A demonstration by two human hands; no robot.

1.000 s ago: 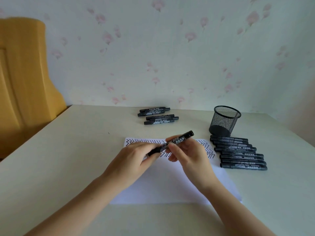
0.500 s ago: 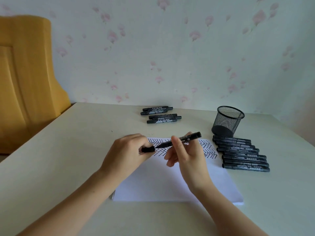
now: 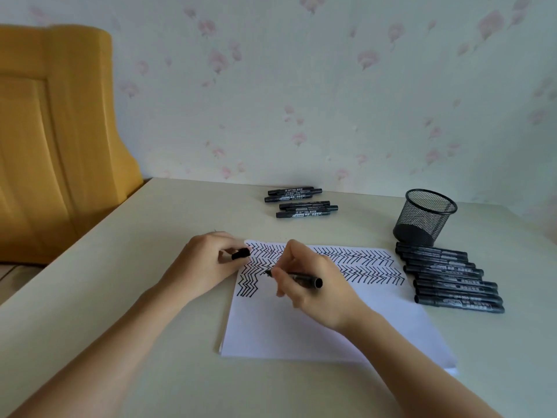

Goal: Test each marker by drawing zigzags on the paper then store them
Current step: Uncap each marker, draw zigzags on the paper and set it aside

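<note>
My right hand (image 3: 313, 285) grips an uncapped black marker (image 3: 304, 278), its tip pointing left and low over the white paper (image 3: 301, 333). The paper's top carries rows of black zigzags (image 3: 361, 263). My left hand (image 3: 205, 263) rests at the paper's left edge and pinches the marker's black cap (image 3: 241, 254). Several black markers (image 3: 449, 279) lie in a row right of the paper. A few more markers (image 3: 301, 203) lie at the back of the table. A black mesh pen cup (image 3: 425, 218) stands at the back right.
The cream table (image 3: 120, 297) meets a floral wall behind. A yellow wooden headboard (image 3: 54, 140) stands off the table's left side. The table's left edge runs diagonally beside my left forearm.
The cap has come off the marker and stays in my left hand. My right hand turned the marker and lowered its tip onto the paper below the zigzag rows.
</note>
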